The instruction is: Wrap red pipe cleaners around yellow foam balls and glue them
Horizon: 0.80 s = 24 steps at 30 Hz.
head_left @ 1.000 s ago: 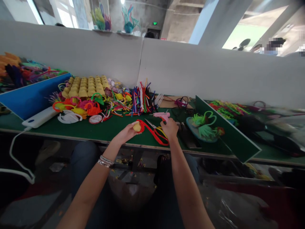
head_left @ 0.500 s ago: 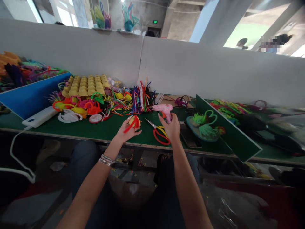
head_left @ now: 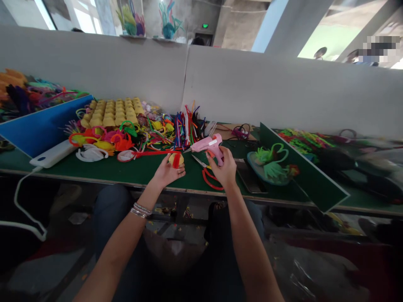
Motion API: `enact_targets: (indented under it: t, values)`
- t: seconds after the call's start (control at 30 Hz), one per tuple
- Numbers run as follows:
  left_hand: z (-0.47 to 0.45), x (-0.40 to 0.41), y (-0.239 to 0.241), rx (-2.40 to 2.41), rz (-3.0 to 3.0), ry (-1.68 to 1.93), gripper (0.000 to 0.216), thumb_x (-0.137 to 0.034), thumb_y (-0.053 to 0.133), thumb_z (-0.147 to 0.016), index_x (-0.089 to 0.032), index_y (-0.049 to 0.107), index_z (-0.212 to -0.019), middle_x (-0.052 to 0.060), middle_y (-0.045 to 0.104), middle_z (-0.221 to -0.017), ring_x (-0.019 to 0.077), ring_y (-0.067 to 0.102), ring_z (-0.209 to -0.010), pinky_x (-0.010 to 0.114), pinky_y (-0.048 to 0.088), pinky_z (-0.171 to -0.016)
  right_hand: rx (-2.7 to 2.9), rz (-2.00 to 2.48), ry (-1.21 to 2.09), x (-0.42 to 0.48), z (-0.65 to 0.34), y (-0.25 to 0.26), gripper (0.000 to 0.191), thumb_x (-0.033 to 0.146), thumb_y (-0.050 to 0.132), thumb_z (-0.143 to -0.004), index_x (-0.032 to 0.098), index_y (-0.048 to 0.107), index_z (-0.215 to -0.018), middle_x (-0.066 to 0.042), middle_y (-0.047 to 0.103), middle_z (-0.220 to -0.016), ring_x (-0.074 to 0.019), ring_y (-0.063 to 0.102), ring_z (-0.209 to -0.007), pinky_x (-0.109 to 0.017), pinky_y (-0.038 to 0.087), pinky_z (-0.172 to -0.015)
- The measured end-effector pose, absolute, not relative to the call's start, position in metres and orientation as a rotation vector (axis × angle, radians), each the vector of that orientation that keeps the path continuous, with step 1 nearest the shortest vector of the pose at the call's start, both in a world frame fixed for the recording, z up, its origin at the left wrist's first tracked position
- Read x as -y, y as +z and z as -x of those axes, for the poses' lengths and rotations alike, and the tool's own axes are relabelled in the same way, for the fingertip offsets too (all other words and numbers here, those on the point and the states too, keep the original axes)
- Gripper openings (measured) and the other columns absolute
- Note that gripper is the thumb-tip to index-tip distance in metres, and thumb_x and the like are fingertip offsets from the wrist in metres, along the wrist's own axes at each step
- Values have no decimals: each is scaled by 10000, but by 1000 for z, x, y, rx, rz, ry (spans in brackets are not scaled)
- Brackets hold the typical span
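Note:
My left hand is closed around a small yellow cup-shaped piece with a red pipe cleaner wrapped on it; the red stem runs off to the left over the green table. My right hand grips a pink glue gun, lifted off the table with its nozzle pointing left toward the yellow piece. Scissors with red and yellow handles lie on the table just under my right hand.
A heap of coloured pipe cleaners and finished loops lies behind my hands, with a yellow egg tray further back. A white power bank sits at left. A green divider board and a plate of green craft pieces stand at right.
My right hand has taken hold of the pink glue gun and raised it, nozzle toward the left hand. My left hand turned the yellow piece, and the red pipe cleaner now trails left.

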<state>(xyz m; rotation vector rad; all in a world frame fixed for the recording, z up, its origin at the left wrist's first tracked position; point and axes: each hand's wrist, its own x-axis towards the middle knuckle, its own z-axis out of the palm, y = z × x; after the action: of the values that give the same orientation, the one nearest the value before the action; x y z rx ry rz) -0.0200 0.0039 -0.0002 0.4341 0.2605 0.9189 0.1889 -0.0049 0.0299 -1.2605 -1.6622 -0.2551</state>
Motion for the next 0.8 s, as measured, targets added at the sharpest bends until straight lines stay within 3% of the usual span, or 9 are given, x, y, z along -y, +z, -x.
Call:
enact_targets:
  t: [0.8]
  values:
    - [18, -3, 0, -303, -466, 906, 454, -480, 319, -884, -144, 553, -690, 24, 452, -609, 122, 477, -539, 279, 476, -611, 1708, 1229, -274, 4, -189, 27, 270, 416, 517, -824, 198, 517, -984, -78, 616, -901, -193, 592, -793, -308, 481, -676]
